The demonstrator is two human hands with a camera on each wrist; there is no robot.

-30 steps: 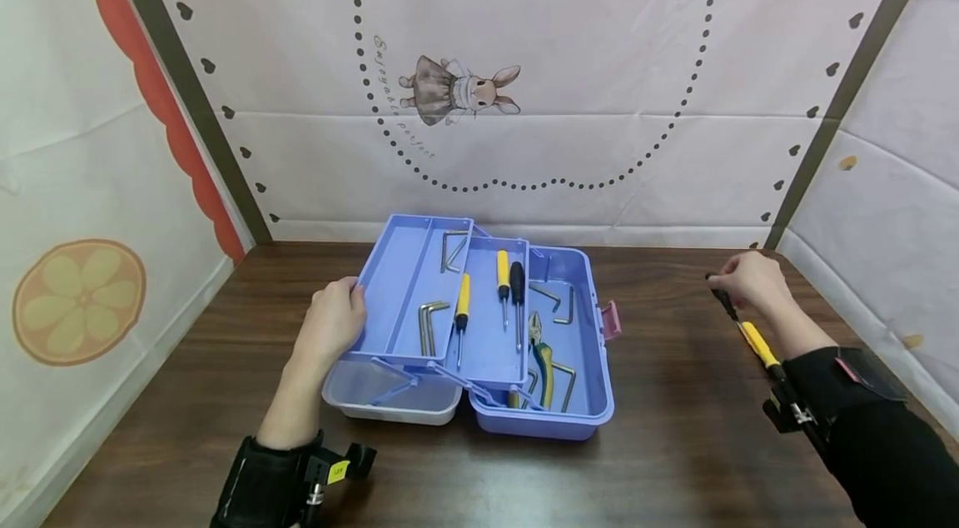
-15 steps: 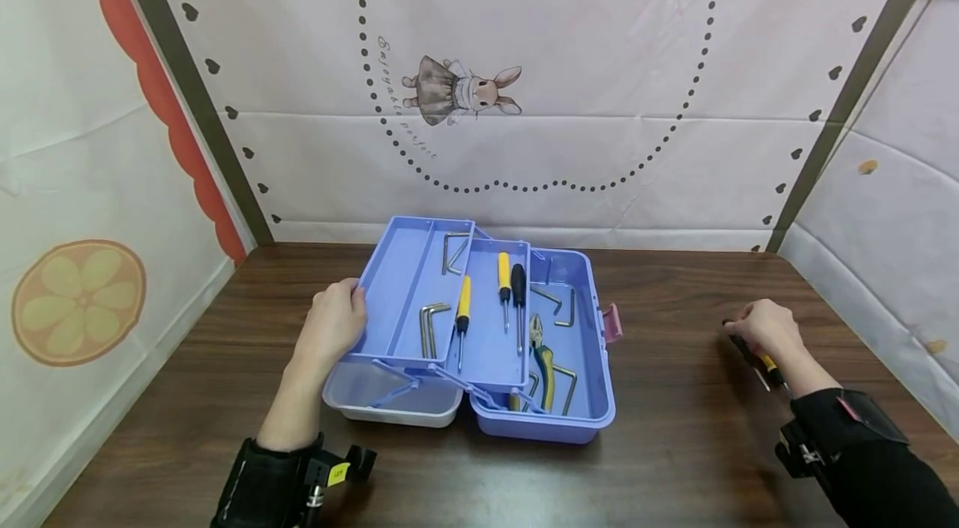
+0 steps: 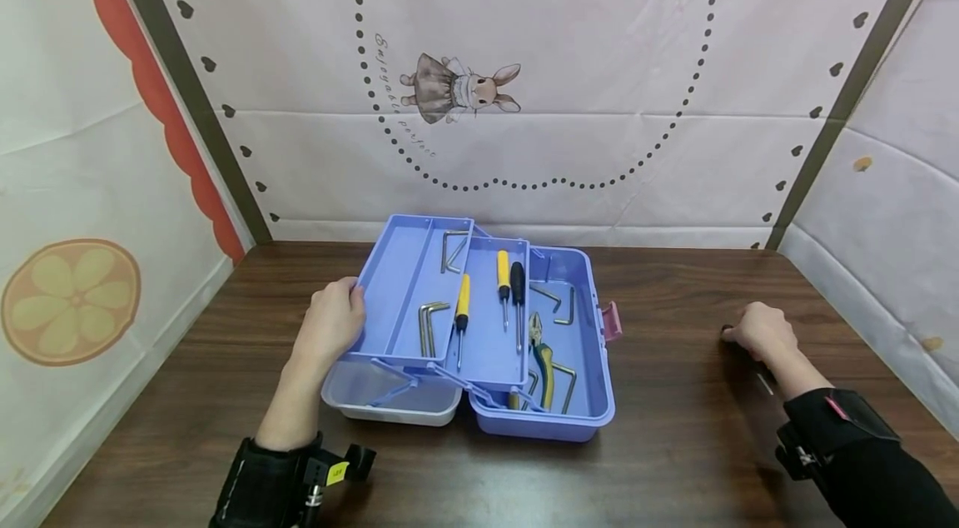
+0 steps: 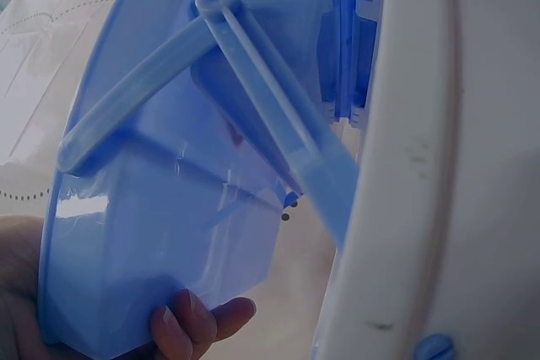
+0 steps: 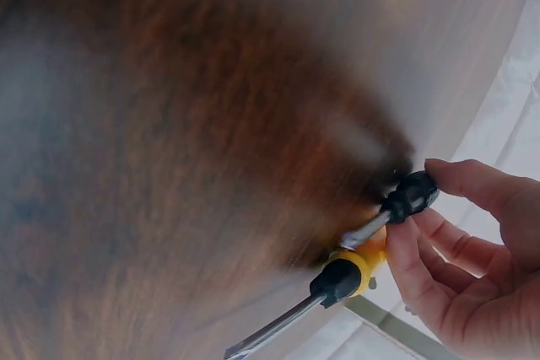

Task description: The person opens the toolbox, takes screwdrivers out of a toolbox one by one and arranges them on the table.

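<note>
My left hand (image 3: 333, 316) grips the left edge of the upper tray (image 3: 393, 295) of an open blue toolbox (image 3: 554, 426); in the left wrist view its fingertips (image 4: 196, 325) curl around the tray's underside. Far to the right, low over the table, my right hand (image 3: 766, 332) pinches the black handle of a short screwdriver (image 5: 411, 196) between thumb and fingers. A yellow-and-black screwdriver (image 5: 364, 263) is right beside the fingertips, partly behind the black one; my hand hides it in the head view.
Hex keys (image 3: 429, 328) and yellow and black screwdrivers (image 3: 503, 274) lie in the trays. Pliers (image 3: 543, 361) and more hex keys sit in the base. The pink latch (image 3: 611, 321) sticks out right. White cloth walls enclose the brown table (image 3: 674, 445).
My right hand has come down and toward me with the black screwdriver, and now covers the yellow screwdriver. The left hand and toolbox have stayed put.
</note>
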